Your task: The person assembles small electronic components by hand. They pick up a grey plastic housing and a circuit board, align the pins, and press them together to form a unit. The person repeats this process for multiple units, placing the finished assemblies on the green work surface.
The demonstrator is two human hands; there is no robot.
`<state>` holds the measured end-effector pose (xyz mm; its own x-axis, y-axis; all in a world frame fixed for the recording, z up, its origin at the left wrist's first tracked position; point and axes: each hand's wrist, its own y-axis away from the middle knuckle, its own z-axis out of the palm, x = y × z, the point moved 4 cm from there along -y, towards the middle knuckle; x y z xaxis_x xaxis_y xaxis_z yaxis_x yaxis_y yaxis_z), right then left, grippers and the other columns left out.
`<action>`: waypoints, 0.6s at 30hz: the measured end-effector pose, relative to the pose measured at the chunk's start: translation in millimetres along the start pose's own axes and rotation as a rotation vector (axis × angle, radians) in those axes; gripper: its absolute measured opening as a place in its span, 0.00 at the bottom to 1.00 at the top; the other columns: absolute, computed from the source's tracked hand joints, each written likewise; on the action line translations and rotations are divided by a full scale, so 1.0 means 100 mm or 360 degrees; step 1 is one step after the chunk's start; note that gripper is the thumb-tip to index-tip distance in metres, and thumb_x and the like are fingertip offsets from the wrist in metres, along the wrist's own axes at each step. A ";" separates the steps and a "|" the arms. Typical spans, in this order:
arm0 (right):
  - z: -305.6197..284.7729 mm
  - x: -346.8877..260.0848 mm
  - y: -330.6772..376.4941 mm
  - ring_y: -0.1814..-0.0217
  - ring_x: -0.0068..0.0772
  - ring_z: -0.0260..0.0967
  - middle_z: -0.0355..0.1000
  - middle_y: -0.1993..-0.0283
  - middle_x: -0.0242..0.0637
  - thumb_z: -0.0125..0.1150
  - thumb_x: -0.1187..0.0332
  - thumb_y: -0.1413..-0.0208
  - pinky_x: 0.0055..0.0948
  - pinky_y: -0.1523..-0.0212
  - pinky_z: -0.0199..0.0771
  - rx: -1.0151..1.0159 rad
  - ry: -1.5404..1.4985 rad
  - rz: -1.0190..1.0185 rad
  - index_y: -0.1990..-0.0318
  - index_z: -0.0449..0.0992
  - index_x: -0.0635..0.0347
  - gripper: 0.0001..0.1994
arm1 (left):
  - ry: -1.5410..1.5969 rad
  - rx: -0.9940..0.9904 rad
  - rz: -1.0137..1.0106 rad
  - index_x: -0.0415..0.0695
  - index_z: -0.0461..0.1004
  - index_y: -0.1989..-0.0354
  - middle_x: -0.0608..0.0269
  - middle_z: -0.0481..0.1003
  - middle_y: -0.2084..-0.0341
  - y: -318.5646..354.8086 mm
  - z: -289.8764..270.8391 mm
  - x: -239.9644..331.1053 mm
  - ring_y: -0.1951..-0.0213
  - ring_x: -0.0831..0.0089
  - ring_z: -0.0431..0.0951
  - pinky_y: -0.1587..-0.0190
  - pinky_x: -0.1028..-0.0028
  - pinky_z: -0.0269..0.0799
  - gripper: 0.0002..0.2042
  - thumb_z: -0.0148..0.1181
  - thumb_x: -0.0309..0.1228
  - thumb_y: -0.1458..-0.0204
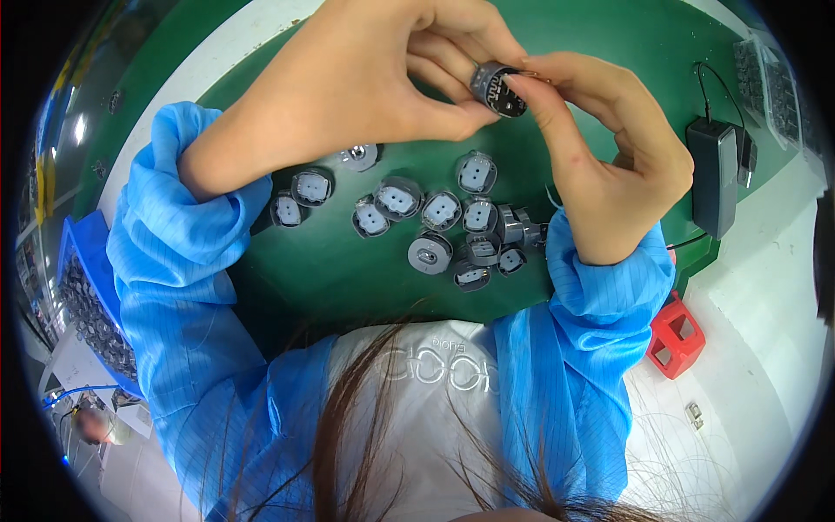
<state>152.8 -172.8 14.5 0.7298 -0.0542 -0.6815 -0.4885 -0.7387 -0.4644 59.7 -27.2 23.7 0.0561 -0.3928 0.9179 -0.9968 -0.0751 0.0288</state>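
Note:
Above the table, my left hand (348, 83) is closed on a small round grey housing (485, 80), its thumb and fingers gripping the side. A black circuit board (503, 96) with pale tracks shows in the housing's open face. My right hand (600, 143) pinches thin copper-coloured pins (537, 76) between thumb and forefinger, right beside the board; whether they are joined to it I cannot tell. Below both hands, several similar grey round housings (442, 210) lie loosely grouped on the green table mat (348, 274), most with pale grey inner faces showing. One housing (430, 252) shows a round disc face.
At the left stands a blue bin (85, 235) filled with small dark parts. A black box-shaped device (713, 174) with a cable sits at the right. Clear trays (765, 91) lie at the far right. A red plastic object (677, 335) is beyond the table's right edge.

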 end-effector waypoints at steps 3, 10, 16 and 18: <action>0.02 -0.04 0.01 0.58 0.29 0.81 0.82 0.62 0.40 0.70 0.87 0.52 0.26 0.54 0.83 0.0093 -0.0036 0.0018 0.61 0.81 0.71 0.10 | 0.0202 0.0073 -0.0088 0.32 0.79 0.55 0.53 0.83 0.64 0.03 0.01 -0.02 0.60 0.74 0.84 0.54 0.76 0.83 0.16 0.70 0.17 0.53; 0.01 -0.04 0.02 0.61 0.29 0.81 0.82 0.64 0.38 0.70 0.87 0.52 0.25 0.56 0.82 0.0145 0.0033 0.0025 0.63 0.81 0.69 0.09 | 0.0488 0.0091 -0.0202 0.33 0.78 0.54 0.54 0.81 0.60 0.04 0.10 -0.25 0.56 0.70 0.83 0.51 0.73 0.80 0.14 0.66 0.16 0.51; 0.02 -0.21 -0.04 0.59 0.28 0.79 0.81 0.61 0.36 0.69 0.86 0.52 0.27 0.58 0.80 0.0064 0.0433 -0.0229 0.62 0.83 0.66 0.10 | 0.0710 0.0103 -0.0169 0.34 0.78 0.52 0.54 0.81 0.58 0.06 0.13 -0.41 0.54 0.71 0.82 0.48 0.71 0.79 0.13 0.62 0.14 0.46; 0.03 -0.21 -0.08 0.57 0.27 0.78 0.80 0.58 0.36 0.67 0.85 0.49 0.28 0.57 0.78 0.0023 0.0435 -0.0309 0.59 0.82 0.66 0.10 | 0.0873 0.0088 -0.0149 0.34 0.78 0.51 0.54 0.81 0.59 0.05 0.09 -0.45 0.56 0.72 0.82 0.52 0.74 0.79 0.15 0.64 0.14 0.49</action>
<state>139.6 -163.1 31.1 0.9103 -0.0934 -0.4034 -0.3333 -0.7433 -0.5801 53.0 -17.9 -21.5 0.0916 0.1513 0.9842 -0.9836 -0.1406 0.1132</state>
